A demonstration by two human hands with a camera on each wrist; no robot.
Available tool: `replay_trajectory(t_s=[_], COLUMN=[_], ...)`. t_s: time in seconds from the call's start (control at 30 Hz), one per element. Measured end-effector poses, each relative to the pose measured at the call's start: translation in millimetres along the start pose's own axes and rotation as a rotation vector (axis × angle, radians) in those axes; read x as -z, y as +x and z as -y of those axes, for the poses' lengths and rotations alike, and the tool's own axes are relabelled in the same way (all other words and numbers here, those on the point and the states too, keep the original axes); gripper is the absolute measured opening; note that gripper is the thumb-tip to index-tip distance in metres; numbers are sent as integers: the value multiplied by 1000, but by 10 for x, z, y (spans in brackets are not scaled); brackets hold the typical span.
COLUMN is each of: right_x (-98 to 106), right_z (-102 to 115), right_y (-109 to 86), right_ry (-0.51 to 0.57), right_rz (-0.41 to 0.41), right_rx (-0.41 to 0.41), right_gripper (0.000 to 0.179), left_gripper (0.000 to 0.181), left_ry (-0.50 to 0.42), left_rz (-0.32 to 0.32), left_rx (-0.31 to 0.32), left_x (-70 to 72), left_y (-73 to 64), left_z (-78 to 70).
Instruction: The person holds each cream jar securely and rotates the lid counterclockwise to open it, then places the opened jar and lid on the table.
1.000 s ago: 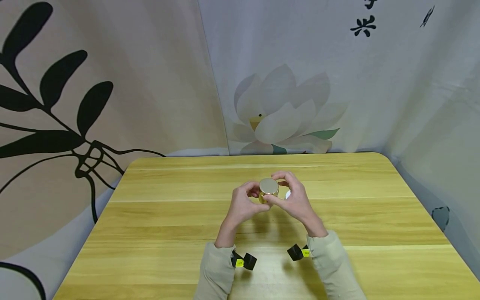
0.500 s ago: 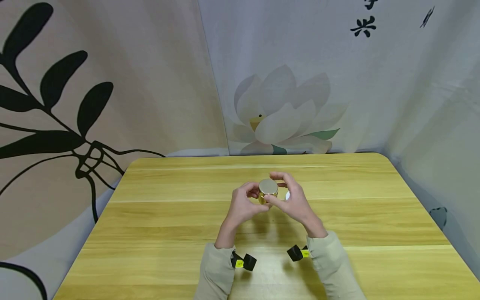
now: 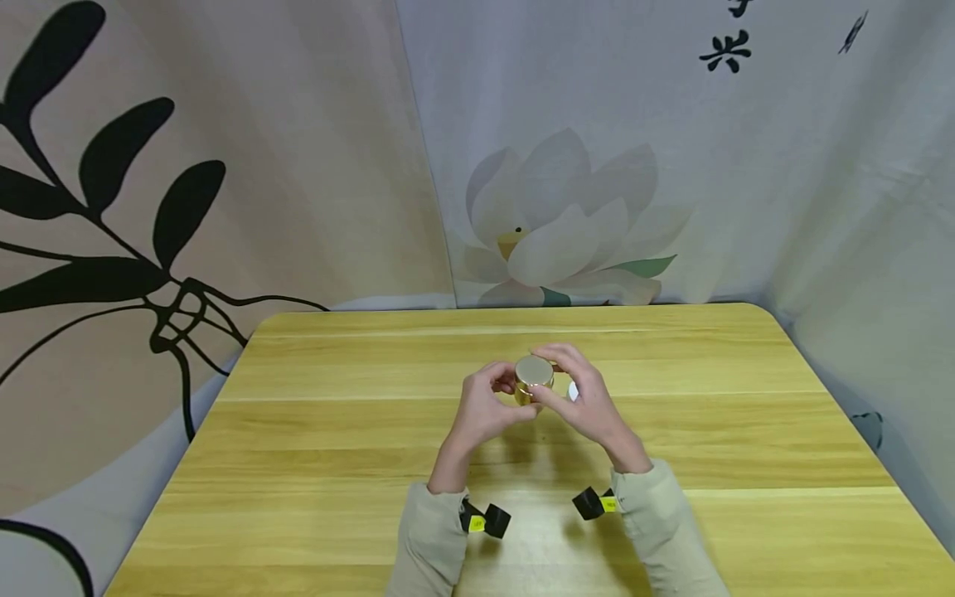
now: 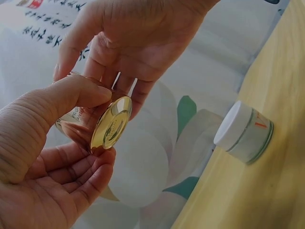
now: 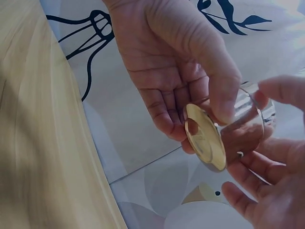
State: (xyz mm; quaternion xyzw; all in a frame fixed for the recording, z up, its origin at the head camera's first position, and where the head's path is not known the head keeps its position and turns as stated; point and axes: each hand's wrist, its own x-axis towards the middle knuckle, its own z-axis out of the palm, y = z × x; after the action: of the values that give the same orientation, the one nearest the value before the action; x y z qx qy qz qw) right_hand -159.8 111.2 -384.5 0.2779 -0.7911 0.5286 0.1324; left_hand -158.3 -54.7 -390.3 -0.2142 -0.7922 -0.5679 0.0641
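A gold cosmetic jar (image 3: 535,371) with a pale flat lid is held above the table between both hands. My left hand (image 3: 481,406) grips its lower body, the thumb across the gold side near the flared base (image 4: 112,124). My right hand (image 3: 589,402) curls round the lid, index finger at the far rim and thumb on the near side. Its other fingers stay off the jar in the right wrist view. Behind the right hand stands a second jar (image 4: 245,133), white-lidded with a pale glassy body and orange lettering, mostly hidden in the head view.
The wooden table (image 3: 336,464) has rounded far corners. Printed curtains (image 3: 298,166) with black leaves and a white lotus hang behind and beside it. Black wrist cameras (image 3: 496,521) with yellow tags stick out from both sleeves.
The right hand's fingers have shifted slightly left along the far rim of the lid, and its thumb has slid a little to the right. The left hand and the gold jar stay in place.
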Motion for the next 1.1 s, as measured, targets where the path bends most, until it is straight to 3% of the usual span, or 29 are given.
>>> replay_trajectory(t_s=[0.2, 0.27, 0.4, 0.63, 0.83, 1.1], right_x=[-18, -21, -11, 10, -9, -23], right_z=[9, 9, 8, -4, -12, -35], right_y=[9, 13, 18, 4, 6, 9], right_ry=[33, 34, 13, -8, 33, 23], right_rz=[-24, -38, -45, -11, 0, -33], right_rx=[-61, -80, -71, 31, -26, -39], right_gripper=[47, 45, 39, 41, 51, 41], left_gripper=[37, 37, 36, 36, 37, 36], left_ry=[0, -7, -6, 18, 10, 18], left_rz=[-18, -17, -17, -21, -19, -11], left_rx=[-2, -1, 2, -1, -5, -4], left_x=[-94, -102, -107, -102, -96, -90], left_y=[38, 43, 49, 48, 45, 43], left_z=[331, 364, 394, 381, 386, 379])
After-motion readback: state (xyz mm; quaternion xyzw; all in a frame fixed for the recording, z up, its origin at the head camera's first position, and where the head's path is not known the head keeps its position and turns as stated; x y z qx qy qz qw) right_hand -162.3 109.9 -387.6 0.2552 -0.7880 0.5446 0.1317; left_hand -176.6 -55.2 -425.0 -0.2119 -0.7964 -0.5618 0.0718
